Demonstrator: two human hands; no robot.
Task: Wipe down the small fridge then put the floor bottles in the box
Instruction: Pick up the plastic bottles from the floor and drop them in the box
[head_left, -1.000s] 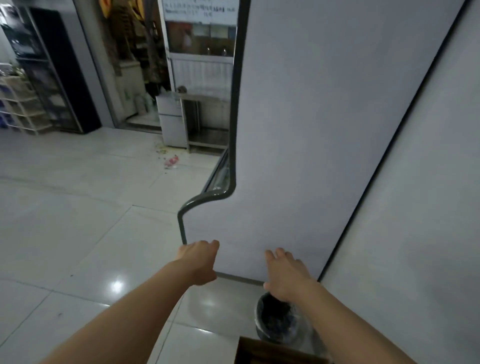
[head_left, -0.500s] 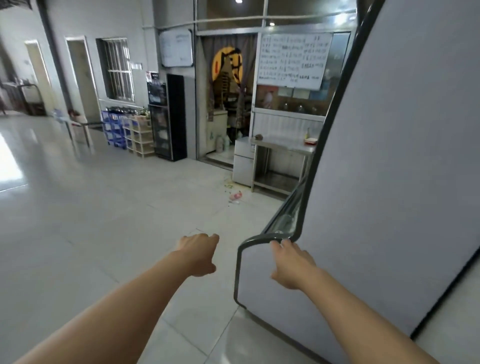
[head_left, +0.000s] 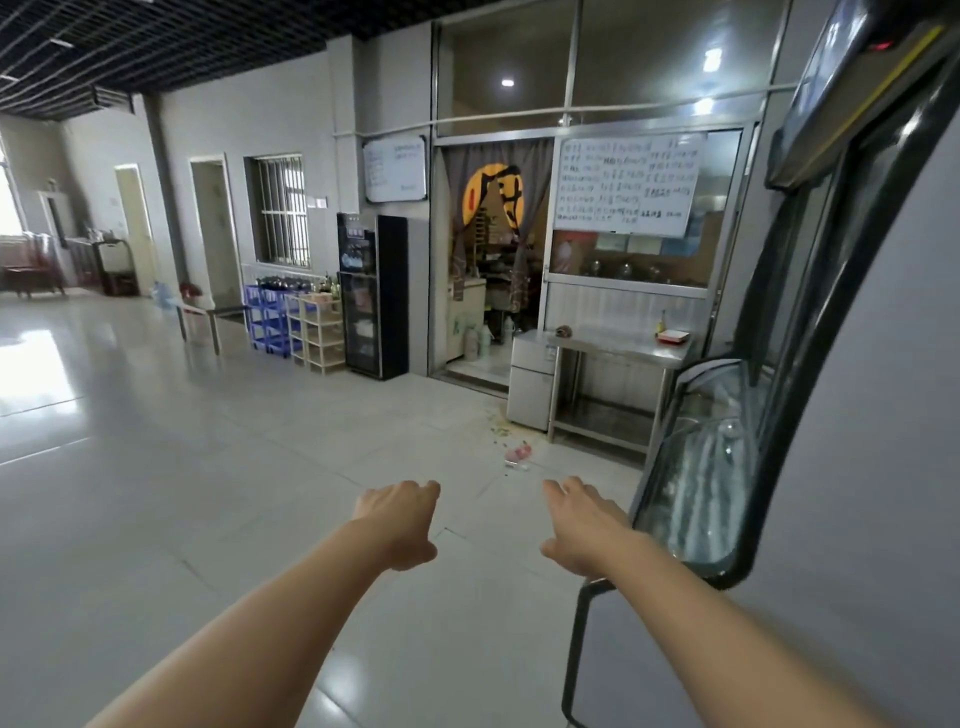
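Tiled hall now opening into view as the gaze is lifting: small fridge (head_left: 531, 382) lying far beyond both hands' empty, loosely open fingers (head_left: 415, 491).

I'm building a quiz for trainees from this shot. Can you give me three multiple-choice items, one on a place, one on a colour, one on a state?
1. Where does the small fridge stand?
A. left of the steel table
B. on top of the table
C. beside the blue crates

2. What colour is the round shape on the curtain?
A. green
B. yellow
C. white

3. What are the hands doing?
A. both grip a cloth
B. one holds a bottle
C. both are empty

Answers: 1 A, its side meets the table's left end. 2 B, a yellow disc shows in the doorway. 3 C, the left hand and right hand hold nothing.
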